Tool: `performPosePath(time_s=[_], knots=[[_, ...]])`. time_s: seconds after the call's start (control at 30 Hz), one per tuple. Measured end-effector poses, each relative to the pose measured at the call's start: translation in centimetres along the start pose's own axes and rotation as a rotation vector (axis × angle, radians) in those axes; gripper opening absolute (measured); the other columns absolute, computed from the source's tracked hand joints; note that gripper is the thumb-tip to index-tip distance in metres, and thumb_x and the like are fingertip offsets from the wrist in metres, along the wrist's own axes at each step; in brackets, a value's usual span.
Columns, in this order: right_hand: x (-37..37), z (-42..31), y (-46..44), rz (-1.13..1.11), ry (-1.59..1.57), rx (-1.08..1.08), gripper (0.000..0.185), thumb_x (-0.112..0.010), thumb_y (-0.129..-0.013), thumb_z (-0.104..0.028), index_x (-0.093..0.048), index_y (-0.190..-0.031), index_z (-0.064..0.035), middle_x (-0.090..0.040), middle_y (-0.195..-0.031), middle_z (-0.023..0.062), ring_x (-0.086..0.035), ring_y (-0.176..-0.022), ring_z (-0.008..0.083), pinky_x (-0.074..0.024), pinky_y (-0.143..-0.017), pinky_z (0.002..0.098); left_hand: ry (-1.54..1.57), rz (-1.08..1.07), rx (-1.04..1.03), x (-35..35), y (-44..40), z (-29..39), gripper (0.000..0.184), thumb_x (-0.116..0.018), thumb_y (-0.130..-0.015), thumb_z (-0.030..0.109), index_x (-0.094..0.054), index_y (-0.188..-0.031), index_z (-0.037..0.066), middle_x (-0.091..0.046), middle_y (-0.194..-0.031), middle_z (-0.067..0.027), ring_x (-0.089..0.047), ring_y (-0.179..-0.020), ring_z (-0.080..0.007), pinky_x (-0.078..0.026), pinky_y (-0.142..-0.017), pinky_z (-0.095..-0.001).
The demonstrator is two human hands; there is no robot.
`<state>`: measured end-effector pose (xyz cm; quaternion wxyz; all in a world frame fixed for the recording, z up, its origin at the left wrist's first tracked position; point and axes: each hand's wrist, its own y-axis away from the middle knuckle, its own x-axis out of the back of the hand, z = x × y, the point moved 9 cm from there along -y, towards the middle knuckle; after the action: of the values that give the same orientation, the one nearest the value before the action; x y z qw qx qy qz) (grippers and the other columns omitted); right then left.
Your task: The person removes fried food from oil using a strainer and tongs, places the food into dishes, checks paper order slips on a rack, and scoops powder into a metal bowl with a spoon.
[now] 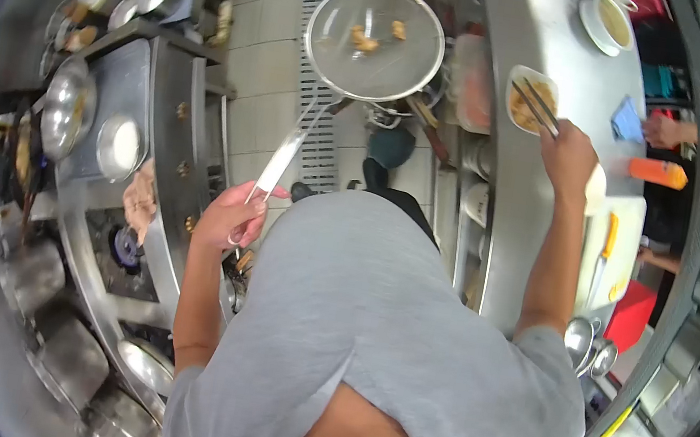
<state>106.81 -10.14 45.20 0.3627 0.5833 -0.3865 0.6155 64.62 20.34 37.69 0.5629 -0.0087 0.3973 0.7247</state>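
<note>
My left hand [232,217] is closed around the long handle of a round mesh strainer [408,72]. The strainer is held out in front of me over the floor, and a few golden-brown fried pieces [363,39] lie on its mesh. In my right hand [569,156] is a pair of dark tongs [541,104]. Their tips are spread over a white bowl [517,73] on the steel counter, reaching into golden-brown food inside it. Whether the tips grip a piece is too small to tell.
Along the right counter [512,252] are a soup cup [614,25], a blue cloth [627,121], an orange bottle [657,172] and a yellow-handled knife [606,243] on a cutting board [630,226]. Another person's hand [669,132] is across it. A stove [127,253] and pot [119,148] stand left.
</note>
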Motion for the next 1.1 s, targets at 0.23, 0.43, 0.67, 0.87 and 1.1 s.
performPosePath(time_s=[0.23,0.43,0.67,0.87,1.1], knots=[[-0.1,4.8,2.0,-0.064,-0.005,-0.144,0.032,-0.070,-0.084,-0.039,-0.070,-0.085,-0.0067,-0.070,-0.079,0.0162,-0.068,-0.077,0.0351,-0.0527,-0.069,0.0461,0.006,-0.015,0.018,0.0,0.2,-1.3,0.037,-0.052,-0.098,0.014,-0.048,-0.128,-0.010,-0.045,-0.056,-0.0010,-0.037,-0.037,-0.0070,-0.031,-0.034,-0.0207],[-1.9,5.8,3.6,-0.122,0.086,-0.165,0.033,-0.072,-0.083,-0.040,-0.073,-0.091,-0.0080,-0.070,-0.077,0.0150,-0.068,-0.075,0.0331,-0.0519,-0.067,0.0448,-0.040,0.006,-0.012,-0.4,0.5,-0.3,0.036,-0.046,-0.098,0.012,-0.051,-0.128,-0.008,-0.046,-0.054,0.0016,-0.040,-0.038,-0.0053,-0.029,-0.037,-0.0186],[0.4,-6.5,1.4,-0.131,-0.622,0.182,0.034,-0.071,-0.085,-0.037,-0.073,-0.104,-0.0082,-0.069,-0.077,0.0125,-0.068,-0.072,0.0290,-0.0508,-0.065,0.0403,-0.112,-0.007,0.021,-0.9,0.8,0.0,0.034,-0.047,-0.100,0.015,-0.054,-0.127,-0.003,-0.046,-0.054,0.0042,-0.041,-0.038,-0.0028,-0.027,-0.037,-0.0177],[-2.9,-17.4,-2.0,-0.076,-0.376,0.467,0.030,-0.071,-0.083,-0.037,-0.073,-0.095,-0.0094,-0.069,-0.079,0.0145,-0.067,-0.078,0.0360,-0.0520,-0.068,0.0467,-0.106,-0.021,0.033,-1.7,0.9,0.1,0.034,-0.050,-0.098,0.014,-0.053,-0.125,-0.007,-0.046,-0.055,0.0023,-0.042,-0.037,-0.0051,-0.029,-0.035,-0.0182],[-4.4,-18.4,-2.5,-0.131,-0.541,0.441,0.029,-0.071,-0.083,-0.036,-0.074,-0.096,-0.0110,-0.068,-0.076,0.0148,-0.067,-0.077,0.0374,-0.0523,-0.069,0.0469,-0.104,0.006,0.027,-0.5,0.9,-0.5,0.035,-0.048,-0.099,0.015,-0.054,-0.128,-0.005,-0.047,-0.054,0.0025,-0.040,-0.038,-0.0045,-0.029,-0.037,-0.0191]])
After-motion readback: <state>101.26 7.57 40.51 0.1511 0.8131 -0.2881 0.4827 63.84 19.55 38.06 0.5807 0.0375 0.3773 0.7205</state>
